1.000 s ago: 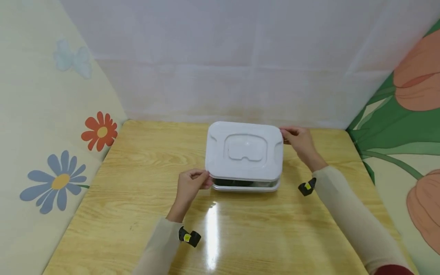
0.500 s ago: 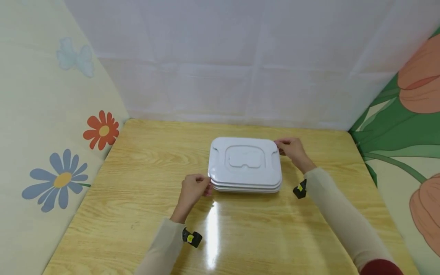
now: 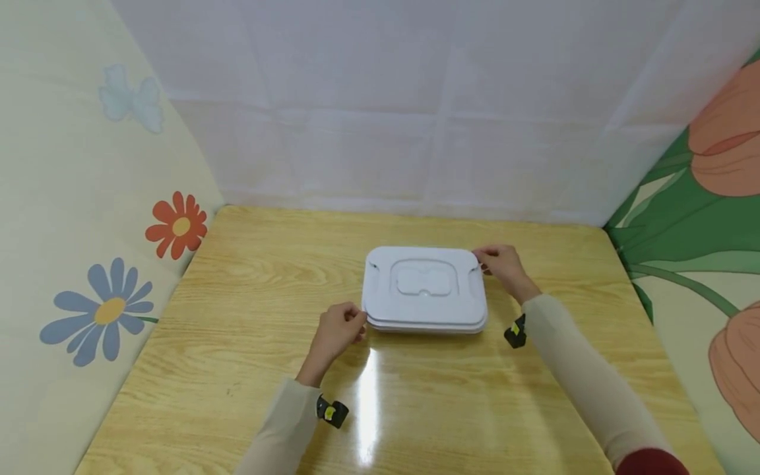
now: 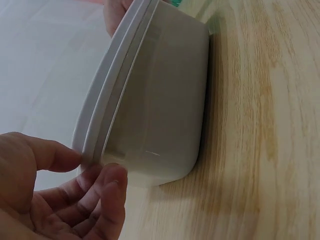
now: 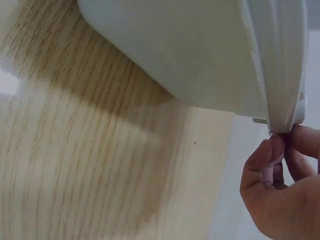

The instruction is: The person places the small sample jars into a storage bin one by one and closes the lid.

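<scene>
A white lid with a recessed oval panel lies over the top of a white rectangular container. In the left wrist view the lid sits along the container's rim, and the container's side wall goes down to the table. My left hand pinches the lid's near left corner between thumb and fingers. At the far right corner my right hand pinches the lid's edge, as the right wrist view also shows. The inside of the container is hidden under the lid.
The container stands on a glossy wood-grain table. A white cloth backdrop hangs behind the table. Flower-printed panels rise on the left and right sides.
The lid has come down from above the container, where a dark gap showed at the front, onto its rim. Both hands have moved with it, the right one nearer to me.
</scene>
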A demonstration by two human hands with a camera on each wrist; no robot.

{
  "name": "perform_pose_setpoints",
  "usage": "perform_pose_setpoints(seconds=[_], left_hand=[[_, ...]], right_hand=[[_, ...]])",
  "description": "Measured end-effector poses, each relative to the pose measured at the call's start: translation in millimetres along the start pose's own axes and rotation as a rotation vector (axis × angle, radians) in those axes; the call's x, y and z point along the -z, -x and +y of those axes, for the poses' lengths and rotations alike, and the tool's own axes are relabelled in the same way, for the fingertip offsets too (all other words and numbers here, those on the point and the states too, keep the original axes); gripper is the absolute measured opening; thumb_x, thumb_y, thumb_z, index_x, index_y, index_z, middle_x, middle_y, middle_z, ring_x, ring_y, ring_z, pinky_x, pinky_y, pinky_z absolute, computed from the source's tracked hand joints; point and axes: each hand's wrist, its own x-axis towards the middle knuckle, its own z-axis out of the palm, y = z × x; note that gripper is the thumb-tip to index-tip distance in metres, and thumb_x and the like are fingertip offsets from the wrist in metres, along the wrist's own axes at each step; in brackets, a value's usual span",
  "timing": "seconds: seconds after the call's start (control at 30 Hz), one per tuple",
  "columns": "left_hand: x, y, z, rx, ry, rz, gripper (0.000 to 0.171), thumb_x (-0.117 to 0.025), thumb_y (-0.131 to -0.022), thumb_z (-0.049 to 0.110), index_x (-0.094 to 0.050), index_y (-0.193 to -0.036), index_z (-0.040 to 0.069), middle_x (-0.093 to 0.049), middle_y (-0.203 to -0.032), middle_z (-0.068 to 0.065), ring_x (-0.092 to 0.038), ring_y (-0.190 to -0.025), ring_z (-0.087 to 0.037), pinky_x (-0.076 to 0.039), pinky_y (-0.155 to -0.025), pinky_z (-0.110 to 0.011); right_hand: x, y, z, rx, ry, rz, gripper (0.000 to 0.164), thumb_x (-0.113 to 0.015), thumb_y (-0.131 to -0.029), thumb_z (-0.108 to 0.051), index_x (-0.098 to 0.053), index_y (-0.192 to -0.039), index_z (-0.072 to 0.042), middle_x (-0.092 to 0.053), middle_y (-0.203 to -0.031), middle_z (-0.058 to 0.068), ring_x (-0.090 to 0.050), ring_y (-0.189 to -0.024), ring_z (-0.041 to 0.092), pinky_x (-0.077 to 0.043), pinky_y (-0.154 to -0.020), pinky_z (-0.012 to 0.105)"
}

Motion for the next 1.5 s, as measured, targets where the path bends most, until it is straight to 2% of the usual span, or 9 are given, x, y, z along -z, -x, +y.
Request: perform_pose_setpoints(seconds=[0.27, 0.5, 0.63, 0.9, 1.17, 1.37, 1.5], left_hand=[[-2.4, 1.3, -2.6, 0.000, 0.021, -0.014, 0.019, -0.055, -0.089, 0.012, -0.063, -0.085, -0.005, -0.067, -0.077, -0.020, -0.065, -0.064, -0.021, -0.057, -0.061, -0.033], [-3.5, -2.1, -6.0, 0.030, 0.069, -0.033, 0.018, -0.057, -0.091, 0.012, -0.061, -0.086, -0.005, -0.067, -0.082, -0.023, -0.065, -0.065, -0.021, -0.058, -0.064, -0.034], [-3.0, -4.1, -6.7, 0.032, 0.086, -0.045, 0.018, -0.057, -0.091, 0.011, -0.060, -0.086, -0.006, -0.067, -0.082, -0.024, -0.065, -0.066, -0.022, -0.058, -0.065, -0.036], [-0.3, -4.6, -4.8, 0.034, 0.065, -0.048, 0.017, -0.059, -0.089, 0.011, -0.062, -0.084, -0.006, -0.068, -0.078, -0.016, -0.062, -0.062, -0.015, -0.057, -0.064, -0.033], [0.1, -5.7, -6.5, 0.038, 0.048, -0.041, 0.017, -0.059, -0.088, 0.010, -0.063, -0.081, -0.004, -0.067, -0.074, -0.011, -0.060, -0.059, -0.013, -0.056, -0.060, -0.028], [-1.2, -5.7, -6.4, 0.021, 0.068, -0.032, 0.018, -0.058, -0.089, 0.009, -0.063, -0.084, -0.007, -0.066, -0.075, -0.013, -0.062, -0.060, -0.013, -0.058, -0.064, -0.033], [-2.0, -5.5, -7.8, 0.012, 0.071, -0.016, 0.018, -0.057, -0.091, 0.010, -0.061, -0.083, -0.006, -0.066, -0.076, -0.015, -0.064, -0.062, -0.016, -0.058, -0.066, -0.036]], right_hand=[[-1.2, -0.5, 3.8, -0.003, 0.011, 0.018, 0.035, -0.049, -0.100, -0.021, -0.058, -0.125, 0.002, -0.059, -0.120, 0.021, -0.057, -0.095, 0.020, -0.050, -0.093, 0.040], [-2.5, -2.7, 6.1, 0.004, -0.010, 0.031, 0.034, -0.050, -0.099, -0.018, -0.060, -0.122, 0.004, -0.062, -0.115, 0.020, -0.059, -0.080, 0.011, -0.054, -0.085, 0.034], [-2.8, -2.1, 6.4, 0.009, -0.013, 0.036, 0.033, -0.051, -0.098, -0.018, -0.060, -0.121, 0.004, -0.062, -0.113, 0.019, -0.059, -0.078, 0.010, -0.055, -0.080, 0.031], [-6.4, 0.6, 6.2, 0.015, 0.001, 0.049, 0.032, -0.051, -0.098, -0.020, -0.061, -0.120, 0.002, -0.062, -0.115, 0.020, -0.060, -0.082, 0.014, -0.054, -0.086, 0.039], [-7.4, 0.8, 5.5, 0.012, 0.011, 0.055, 0.032, -0.051, -0.098, -0.019, -0.062, -0.119, 0.002, -0.062, -0.115, 0.020, -0.061, -0.082, 0.015, -0.055, -0.085, 0.038], [-6.5, 0.4, 4.4, 0.012, 0.006, 0.061, 0.031, -0.050, -0.098, -0.018, -0.061, -0.118, 0.003, -0.062, -0.115, 0.021, -0.060, -0.083, 0.017, -0.054, -0.087, 0.041], [-6.7, 1.1, 4.0, 0.008, 0.018, 0.056, 0.031, -0.051, -0.098, -0.018, -0.062, -0.118, 0.003, -0.062, -0.113, 0.020, -0.060, -0.081, 0.015, -0.055, -0.085, 0.038]])
